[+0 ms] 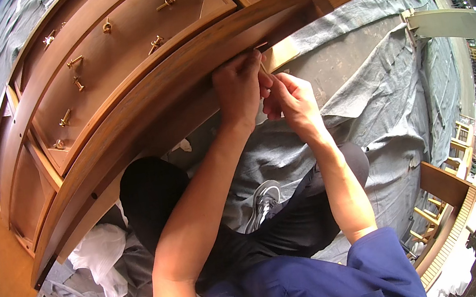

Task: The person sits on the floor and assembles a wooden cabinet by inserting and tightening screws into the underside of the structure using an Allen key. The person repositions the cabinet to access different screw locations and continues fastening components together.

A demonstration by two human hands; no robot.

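My left hand point(239, 82) is raised against the underside of a curved brown wooden panel point(180, 75), its fingers pinched together near the panel's right end. Close beside it, my right hand point(292, 100) is closed, thumb against fingers. A thin rod point(264, 68) runs between the two hands, and a short bar shows just above the left fingertips. It may be a bent key, but fingers cover most of it. Above the panel, several brass-coloured bolt-like fittings point(75, 61) lie scattered on a brown wooden surface point(129, 54) framed by wooden rails.
Grey cloth point(368, 131) covers the floor around my crossed legs. A crumpled white plastic bag point(100, 251) lies at the left. A pale metal beam point(447, 23) stands at the far right. Wooden furniture pieces point(447, 181) are at the right.
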